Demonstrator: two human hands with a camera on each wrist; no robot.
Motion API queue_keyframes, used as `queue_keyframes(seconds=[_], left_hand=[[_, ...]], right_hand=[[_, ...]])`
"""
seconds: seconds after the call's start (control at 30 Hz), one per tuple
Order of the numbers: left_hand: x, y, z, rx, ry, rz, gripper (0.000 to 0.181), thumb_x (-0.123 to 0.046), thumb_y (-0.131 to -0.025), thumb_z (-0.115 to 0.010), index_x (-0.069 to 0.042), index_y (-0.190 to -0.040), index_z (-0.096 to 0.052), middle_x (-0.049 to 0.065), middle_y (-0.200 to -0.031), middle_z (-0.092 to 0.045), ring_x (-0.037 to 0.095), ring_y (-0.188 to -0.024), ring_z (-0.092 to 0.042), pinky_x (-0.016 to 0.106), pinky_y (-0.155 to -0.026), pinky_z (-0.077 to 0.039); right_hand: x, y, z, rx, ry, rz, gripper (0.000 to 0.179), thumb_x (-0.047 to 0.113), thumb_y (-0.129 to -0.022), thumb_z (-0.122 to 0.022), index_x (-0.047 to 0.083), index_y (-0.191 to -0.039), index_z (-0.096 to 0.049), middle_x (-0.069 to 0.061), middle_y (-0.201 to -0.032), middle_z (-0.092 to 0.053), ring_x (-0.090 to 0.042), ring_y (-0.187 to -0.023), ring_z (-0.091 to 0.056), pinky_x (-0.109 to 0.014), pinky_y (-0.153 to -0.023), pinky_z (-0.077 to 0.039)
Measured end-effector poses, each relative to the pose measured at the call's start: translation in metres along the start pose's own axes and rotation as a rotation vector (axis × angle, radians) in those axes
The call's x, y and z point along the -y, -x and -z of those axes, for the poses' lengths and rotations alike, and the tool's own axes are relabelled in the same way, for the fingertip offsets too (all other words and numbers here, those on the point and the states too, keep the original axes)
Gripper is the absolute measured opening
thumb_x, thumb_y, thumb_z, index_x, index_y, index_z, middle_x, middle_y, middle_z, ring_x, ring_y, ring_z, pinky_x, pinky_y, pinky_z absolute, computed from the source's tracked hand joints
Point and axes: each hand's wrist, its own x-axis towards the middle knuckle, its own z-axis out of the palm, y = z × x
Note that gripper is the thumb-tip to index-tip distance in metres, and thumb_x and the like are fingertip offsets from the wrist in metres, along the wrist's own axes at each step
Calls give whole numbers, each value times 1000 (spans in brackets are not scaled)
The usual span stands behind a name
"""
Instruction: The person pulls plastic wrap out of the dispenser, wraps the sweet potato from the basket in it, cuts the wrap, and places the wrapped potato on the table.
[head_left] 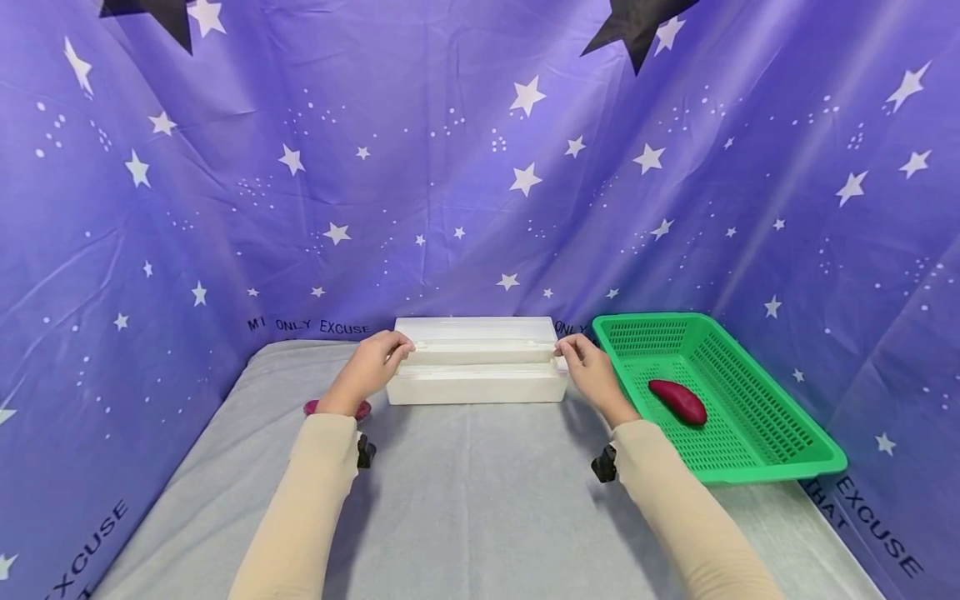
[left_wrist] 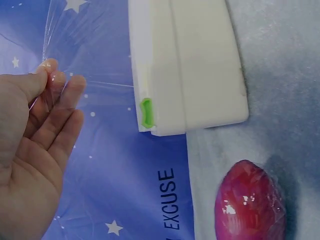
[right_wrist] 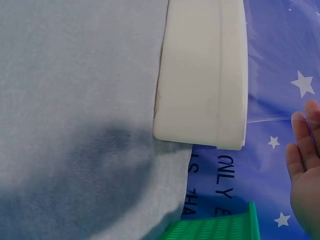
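Note:
A white cling film dispenser box point(head_left: 477, 389) with its lid raised stands at the back of the table. My left hand point(head_left: 367, 367) is by its left end, pinching a clear sheet of cling film point(left_wrist: 51, 30) between thumb and fingertips. At the right end, my right hand point(head_left: 597, 377) pinches the film's other side with thumb and forefinger; its thumb is out of frame in the right wrist view. The film stretches between both hands above the box. A sweet potato wrapped in film point(left_wrist: 248, 205) lies beneath my left wrist, partly hidden in the head view.
To the right stands a green plastic basket point(head_left: 817, 454) holding one unwrapped purple-red sweet potato point(head_left: 678, 402). A small green slider point(left_wrist: 147, 113) sits at the box's left end. Grey cloth point(head_left: 465, 500) covers the table, and a purple star-printed curtain point(head_left: 420, 183) hangs close behind.

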Motion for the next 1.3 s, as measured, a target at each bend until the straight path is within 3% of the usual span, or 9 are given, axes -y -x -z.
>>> queue_keyframes(seconds=[0.33, 0.6, 1.0, 1.3], left_hand=[[-6, -2, 8, -22, -6, -28, 17, -16, -105, -55, -6, -108, -68, 7, -97, -63, 22, -90, -58, 42, -85, -50], [-10, 0, 12, -56, 7, -65, 17, -16, -105, -55, -6, -107, -68, 5, -93, -62, 20, -85, -56, 40, -81, -50], [-20, 4, 24, -120, 19, -101, 16, -16, -105, -55, -6, -105, -67, 3, -90, -61, 20, -82, -55, 39, -78, -51], [-31, 6, 37, -144, 16, -131, 19, -20, -105, -55, -7, -109, -67, 4, -95, -63, 19, -84, -56, 37, -79, -51]], right_hand=[[2, -4, 4, -2, -47, 25, 21, 19, -108, -49, 3, -107, -62, -13, -98, -69, -26, -93, -63, -34, -77, -47], [8, -3, 9, -33, -58, 49, 22, 21, -107, -50, 5, -107, -64, -11, -95, -68, -25, -92, -64, -32, -75, -47], [19, 0, 16, -118, -103, 154, 23, 20, -106, -53, 2, -107, -67, -9, -92, -69, -19, -87, -66, -21, -69, -47], [37, 2, 22, -178, -144, 209, 19, 12, -105, -53, -2, -106, -66, -15, -90, -68, -27, -84, -64, -16, -71, -47]])
